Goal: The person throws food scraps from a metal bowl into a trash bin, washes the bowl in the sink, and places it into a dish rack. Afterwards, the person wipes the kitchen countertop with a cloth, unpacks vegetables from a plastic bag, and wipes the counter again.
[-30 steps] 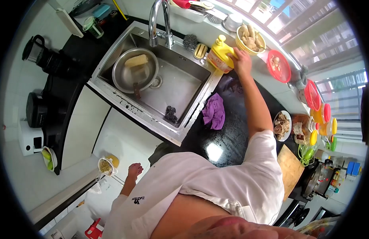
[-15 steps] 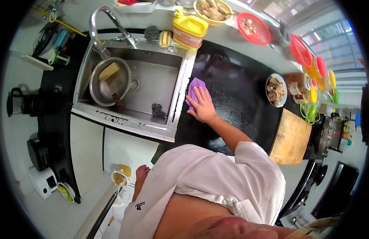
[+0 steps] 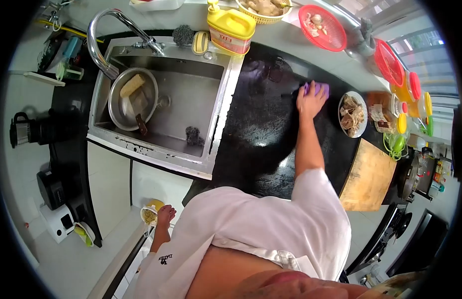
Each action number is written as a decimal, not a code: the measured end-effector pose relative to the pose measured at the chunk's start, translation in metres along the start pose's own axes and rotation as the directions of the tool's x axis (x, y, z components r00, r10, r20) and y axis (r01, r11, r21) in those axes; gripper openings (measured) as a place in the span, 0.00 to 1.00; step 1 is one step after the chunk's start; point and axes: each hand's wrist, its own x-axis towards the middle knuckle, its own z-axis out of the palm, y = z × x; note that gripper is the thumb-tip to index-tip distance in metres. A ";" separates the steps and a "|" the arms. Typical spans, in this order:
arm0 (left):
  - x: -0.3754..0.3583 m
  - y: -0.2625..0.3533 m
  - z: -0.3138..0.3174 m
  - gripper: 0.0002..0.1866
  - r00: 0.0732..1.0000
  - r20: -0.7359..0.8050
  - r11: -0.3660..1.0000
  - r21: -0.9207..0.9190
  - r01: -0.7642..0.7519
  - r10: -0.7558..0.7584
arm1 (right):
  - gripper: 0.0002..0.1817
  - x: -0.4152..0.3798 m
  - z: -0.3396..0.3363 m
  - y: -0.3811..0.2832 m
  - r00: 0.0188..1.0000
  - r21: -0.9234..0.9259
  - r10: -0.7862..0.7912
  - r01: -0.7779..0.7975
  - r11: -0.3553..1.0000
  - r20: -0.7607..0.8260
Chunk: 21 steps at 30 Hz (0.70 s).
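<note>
My right hand (image 3: pixel 309 102) presses a crumpled purple cloth (image 3: pixel 319 90) against the wet black countertop (image 3: pixel 261 119), its fingers closed over the cloth near the back edge. Just right of it is a white plate (image 3: pixel 361 105) of pale brown pieces that look like mushrooms. My left hand (image 3: pixel 165 215) hangs low at my side, holding nothing, with the fingers loosely apart. Close by that hand is a small white container (image 3: pixel 149 216) of yellowish bits.
Left of the countertop is a steel sink (image 3: pixel 191 84) with a metal bowl (image 3: pixel 152 107), a knife (image 3: pixel 141 124) and a scouring pad (image 3: pixel 193 135). A yellow jug (image 3: pixel 231 30) stands behind it. A wooden board (image 3: pixel 369 177) lies at the right, with several jars beyond.
My right hand has slid the purple cloth from beside the sink rightward and back, close to the white plate. My left hand has shifted slightly left, and its fingers have loosened.
</note>
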 end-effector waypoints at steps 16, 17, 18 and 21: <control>0.005 0.000 0.016 0.15 0.997 0.070 0.997 0.073 -0.023 0.018 | 0.17 -0.143 -0.051 -0.233 0.557 0.752 -0.823 0.587 0.299 -0.107; 0.003 0.006 0.020 0.15 0.996 0.085 0.998 0.057 -0.034 0.029 | 0.18 -0.140 -0.049 -0.227 0.612 0.776 -0.783 0.546 0.315 -0.113; 0.003 0.009 0.024 0.15 0.994 0.100 0.998 0.041 -0.047 0.043 | 0.18 -0.134 -0.046 -0.219 0.663 0.800 -0.739 0.505 0.325 -0.118; 0.010 0.004 0.023 0.15 0.996 0.078 0.997 0.062 -0.037 0.032 | 0.22 -0.067 -0.048 -0.159 0.854 0.584 -0.500 0.482 0.653 -0.146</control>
